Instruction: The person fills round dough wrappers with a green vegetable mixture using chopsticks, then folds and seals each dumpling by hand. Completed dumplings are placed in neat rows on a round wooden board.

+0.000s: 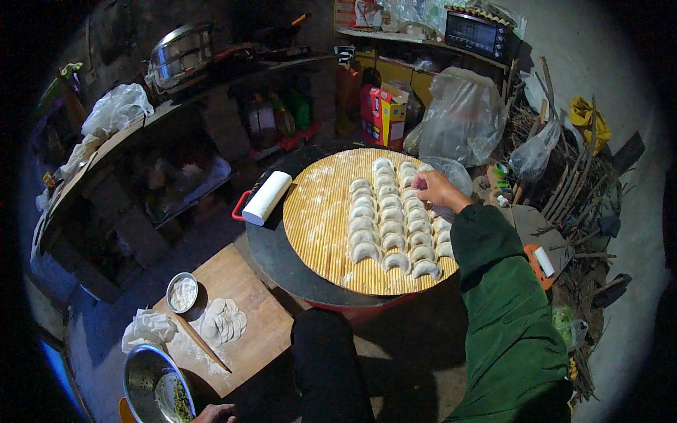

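Observation:
Rows of folded dumplings lie on a round, flour-dusted tray of yellow stalks. My right hand reaches over the right-hand rows, its fingertips bent down at a dumpling. Whether they grip it is hidden. At the bottom edge, my left hand is mostly cut off, beside a metal bowl with some green filling. Thin round dough wrappers overlap on a floured wooden board, near a tapered wooden rolling pin and a small bowl of flour.
The tray rests on a dark round surface with a red handle and a white cylinder at its left. A crumpled white bag touches the board. Brushwood and plastic bags are piled at right.

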### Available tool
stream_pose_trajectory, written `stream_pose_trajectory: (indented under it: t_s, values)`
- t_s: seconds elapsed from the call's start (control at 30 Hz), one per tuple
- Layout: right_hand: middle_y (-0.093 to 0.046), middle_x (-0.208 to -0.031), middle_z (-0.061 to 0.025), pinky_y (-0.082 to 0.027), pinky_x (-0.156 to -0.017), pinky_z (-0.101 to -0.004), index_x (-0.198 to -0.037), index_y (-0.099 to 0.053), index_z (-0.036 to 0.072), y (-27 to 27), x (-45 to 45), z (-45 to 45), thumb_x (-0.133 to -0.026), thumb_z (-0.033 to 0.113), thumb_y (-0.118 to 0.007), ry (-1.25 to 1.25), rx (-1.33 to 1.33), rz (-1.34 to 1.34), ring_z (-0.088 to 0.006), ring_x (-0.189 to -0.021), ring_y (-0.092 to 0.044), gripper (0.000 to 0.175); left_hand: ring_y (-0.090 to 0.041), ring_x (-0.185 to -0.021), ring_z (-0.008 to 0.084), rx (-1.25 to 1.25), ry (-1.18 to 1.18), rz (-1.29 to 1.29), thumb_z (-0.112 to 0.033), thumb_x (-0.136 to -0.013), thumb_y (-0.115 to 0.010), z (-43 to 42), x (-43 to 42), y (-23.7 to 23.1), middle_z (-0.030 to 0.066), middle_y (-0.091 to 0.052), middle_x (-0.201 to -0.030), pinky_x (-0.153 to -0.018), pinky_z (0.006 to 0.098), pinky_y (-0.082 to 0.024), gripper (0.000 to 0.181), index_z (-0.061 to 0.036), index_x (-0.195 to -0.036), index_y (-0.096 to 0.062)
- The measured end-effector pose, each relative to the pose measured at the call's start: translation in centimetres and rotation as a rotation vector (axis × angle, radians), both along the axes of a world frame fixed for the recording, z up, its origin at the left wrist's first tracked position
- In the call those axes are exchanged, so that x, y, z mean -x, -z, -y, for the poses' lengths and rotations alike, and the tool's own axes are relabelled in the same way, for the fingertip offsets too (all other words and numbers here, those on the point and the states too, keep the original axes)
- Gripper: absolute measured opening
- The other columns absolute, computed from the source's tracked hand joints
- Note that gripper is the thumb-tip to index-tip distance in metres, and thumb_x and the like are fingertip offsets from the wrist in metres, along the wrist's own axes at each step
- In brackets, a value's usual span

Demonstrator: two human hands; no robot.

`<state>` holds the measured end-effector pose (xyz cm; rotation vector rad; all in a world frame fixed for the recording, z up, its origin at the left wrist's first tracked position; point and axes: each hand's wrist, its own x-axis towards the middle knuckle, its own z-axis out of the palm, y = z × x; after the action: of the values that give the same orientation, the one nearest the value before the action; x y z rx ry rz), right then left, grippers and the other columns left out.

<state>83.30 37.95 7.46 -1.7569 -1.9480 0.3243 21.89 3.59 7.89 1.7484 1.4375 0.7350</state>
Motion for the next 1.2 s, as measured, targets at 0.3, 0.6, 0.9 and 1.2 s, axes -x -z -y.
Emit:
stream_pose_trajectory:
  t_s: [0.3, 0.6, 0.9, 1.2]
  values:
    - [-0.069, -0.093, -0.0172, -0.052, -0.076, -0.0373, -0.099, -0.066, -0.003, -0.9, -0.9, -2.1, -0.073, 0.009, -0.070, 0.086, -0.145, 0.149, -0.0284, -0.087, -0.067, 0.029, -0.056, -0.109, 0.0252, 0.026, 0.006, -0.020, -0.006, -0.094, -0.058, 0.1, 0.0, -0.1, 0.0133, -0.057, -0.115, -0.093, 0.0350, -0.044, 0.030, 0.0015, -0.122, -0.052]
    - [-0.069, -0.087, -0.0164, -0.052, -0.073, -0.0362, -0.098, -0.067, -0.001, -1.6, 0.6, -2.7, -0.066, 0.014, -0.079, 0.170, -0.071, 0.218, -0.0250, -0.081, -0.067, 0.037, -0.057, -0.106, 0.0249, 0.102, -0.066, 0.058, -0.013, -0.095, -0.057, -0.3, 0.2, 0.1, 0.0128, -0.059, -0.110, -0.092, 0.0349, -0.044, 0.027, 0.0008, -0.118, -0.055]
    - [-0.069, -0.082, -0.0148, -0.052, -0.071, -0.0368, -0.085, -0.069, 0.001, -0.3, -0.4, -3.8, -0.061, 0.019, -0.082, 0.110, -0.046, 0.128, -0.0260, -0.076, -0.067, 0.032, -0.059, -0.102, 0.0247, 0.002, -0.023, -0.065, -0.007, -0.093, -0.059, -0.6, 0.0, 0.0, 0.0134, -0.061, -0.106, -0.089, 0.0335, -0.045, 0.023, 0.0015, -0.114, -0.057]
    - [-0.070, -0.082, -0.0129, -0.053, -0.072, -0.0351, -0.089, -0.070, 0.003, -0.2, -2.4, -5.2, -0.068, 0.012, -0.075, 0.103, -0.065, -0.027, -0.0247, -0.079, -0.068, 0.024, -0.061, -0.098, 0.0262, -0.033, -0.050, -0.133, -0.007, -0.091, -0.060, -0.8, -0.7, -0.9, 0.0142, -0.063, -0.100, -0.086, 0.0350, -0.047, 0.020, 0.0012, -0.109, -0.060]
